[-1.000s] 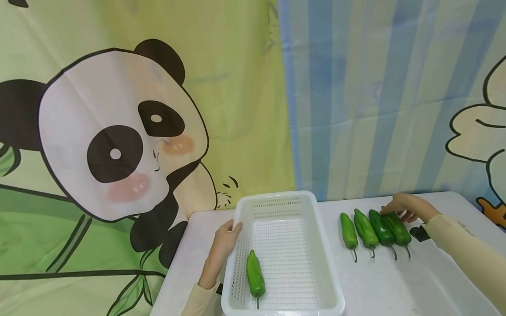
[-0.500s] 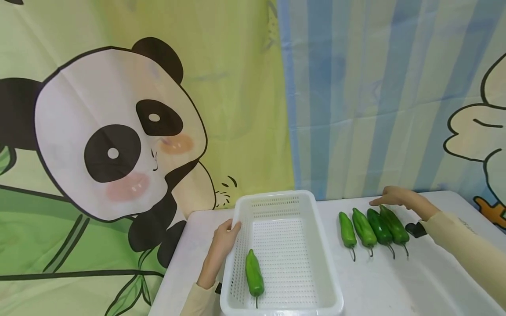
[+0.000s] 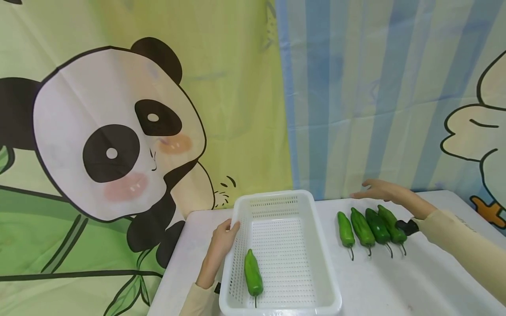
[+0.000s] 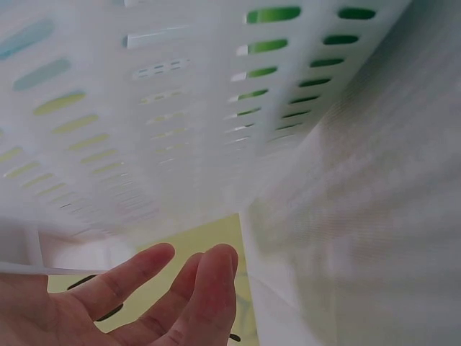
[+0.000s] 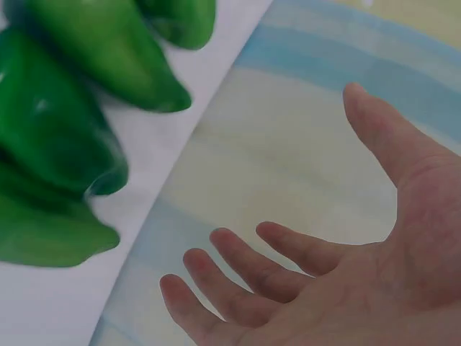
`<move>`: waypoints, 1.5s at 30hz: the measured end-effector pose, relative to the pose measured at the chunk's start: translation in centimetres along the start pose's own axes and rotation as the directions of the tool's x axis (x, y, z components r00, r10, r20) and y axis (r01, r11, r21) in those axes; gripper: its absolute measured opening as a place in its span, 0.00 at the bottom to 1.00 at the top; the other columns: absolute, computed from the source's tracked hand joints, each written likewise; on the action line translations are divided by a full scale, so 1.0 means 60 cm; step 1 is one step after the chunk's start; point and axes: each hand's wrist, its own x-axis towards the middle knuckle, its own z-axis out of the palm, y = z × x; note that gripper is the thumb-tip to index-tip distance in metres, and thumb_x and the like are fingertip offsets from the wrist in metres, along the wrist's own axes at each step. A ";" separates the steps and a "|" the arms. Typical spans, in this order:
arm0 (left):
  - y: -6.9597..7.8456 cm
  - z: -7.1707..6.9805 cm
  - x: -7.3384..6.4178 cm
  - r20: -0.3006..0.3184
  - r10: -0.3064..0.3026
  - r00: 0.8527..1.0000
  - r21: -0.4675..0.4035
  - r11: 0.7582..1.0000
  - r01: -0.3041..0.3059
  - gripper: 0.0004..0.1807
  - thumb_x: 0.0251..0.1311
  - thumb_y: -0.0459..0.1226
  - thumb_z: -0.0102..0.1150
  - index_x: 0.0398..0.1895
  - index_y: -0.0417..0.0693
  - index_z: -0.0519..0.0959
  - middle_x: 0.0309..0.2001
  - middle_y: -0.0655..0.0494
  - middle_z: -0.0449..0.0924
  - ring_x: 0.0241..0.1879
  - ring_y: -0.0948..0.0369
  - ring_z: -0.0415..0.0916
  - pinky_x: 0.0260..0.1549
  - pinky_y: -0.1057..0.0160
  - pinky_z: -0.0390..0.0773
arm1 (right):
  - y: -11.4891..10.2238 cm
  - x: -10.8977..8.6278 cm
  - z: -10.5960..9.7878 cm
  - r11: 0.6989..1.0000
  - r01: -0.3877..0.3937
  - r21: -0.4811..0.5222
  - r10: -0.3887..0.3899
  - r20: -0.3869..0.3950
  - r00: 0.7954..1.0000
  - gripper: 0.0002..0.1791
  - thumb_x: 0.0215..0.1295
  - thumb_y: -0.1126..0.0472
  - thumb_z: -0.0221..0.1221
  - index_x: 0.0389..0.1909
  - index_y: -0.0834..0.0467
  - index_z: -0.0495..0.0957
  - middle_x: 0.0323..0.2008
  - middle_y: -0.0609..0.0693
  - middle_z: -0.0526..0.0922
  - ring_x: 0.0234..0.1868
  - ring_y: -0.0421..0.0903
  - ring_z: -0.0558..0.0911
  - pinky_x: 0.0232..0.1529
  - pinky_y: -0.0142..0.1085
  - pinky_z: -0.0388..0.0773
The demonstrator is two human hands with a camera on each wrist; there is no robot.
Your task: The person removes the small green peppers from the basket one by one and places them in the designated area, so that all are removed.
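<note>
A white perforated plastic basket (image 3: 326, 263) stands on the table with one green pepper (image 3: 253, 274) lying along its left side. My left hand (image 3: 223, 239) holds the basket's left rim, thumb over the edge; in the left wrist view its fingers (image 4: 205, 295) are outside the slotted wall. Right of the basket lie several green peppers in a row, among them a light one (image 3: 346, 230) and a darker one (image 3: 377, 226), stems toward me. Beyond their tips my right hand (image 3: 381, 192) hovers with spread fingers, holding nothing; the right wrist view shows it apart from the peppers.
The white table (image 3: 375, 285) ends just behind the peppers and basket. A hanging printed curtain (image 3: 245, 109) with a panda and blue stripes rises close behind that edge.
My right hand has left the rightmost pepper, moving up and left past the row's far ends as its fingers straightened. The left hand stays on the basket rim.
</note>
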 end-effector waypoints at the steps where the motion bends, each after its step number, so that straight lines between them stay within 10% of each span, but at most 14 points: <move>1: -0.001 0.000 0.000 -0.001 0.001 1.000 0.000 1.000 -0.001 0.26 0.72 0.54 0.52 0.65 0.51 0.76 0.48 0.41 0.80 0.25 0.57 0.84 0.18 0.58 0.85 | -0.005 0.000 0.001 1.000 0.007 0.001 -0.007 0.007 1.000 0.60 0.68 0.31 0.54 0.75 0.77 0.43 0.72 0.81 0.45 0.69 0.79 0.57 0.61 0.70 0.67; 16: -0.005 0.004 -0.004 0.005 0.000 1.000 -0.001 1.000 0.000 0.26 0.72 0.54 0.51 0.65 0.51 0.76 0.40 0.44 0.83 0.23 0.58 0.84 0.18 0.59 0.84 | -0.100 -0.008 0.023 0.970 0.134 0.202 -0.160 0.117 0.980 0.56 0.70 0.35 0.54 0.79 0.68 0.38 0.77 0.73 0.42 0.74 0.72 0.57 0.67 0.63 0.68; 32: 0.001 0.002 -0.005 0.015 0.014 1.000 -0.015 1.000 -0.014 0.26 0.72 0.54 0.51 0.64 0.52 0.76 0.41 0.44 0.84 0.25 0.58 0.84 0.18 0.59 0.84 | -0.201 -0.009 0.085 0.821 0.090 0.564 -0.296 0.286 0.912 0.40 0.76 0.46 0.54 0.77 0.62 0.50 0.74 0.63 0.63 0.75 0.62 0.64 0.70 0.53 0.70; 45: 0.002 -0.003 -0.003 0.002 0.028 1.000 -0.004 1.000 -0.028 0.25 0.72 0.54 0.52 0.63 0.52 0.77 0.39 0.45 0.84 0.25 0.57 0.84 0.18 0.59 0.84 | -0.279 0.028 0.198 0.902 0.113 0.416 -0.292 0.395 0.871 0.34 0.66 0.43 0.63 0.67 0.57 0.72 0.64 0.54 0.76 0.66 0.58 0.75 0.62 0.54 0.78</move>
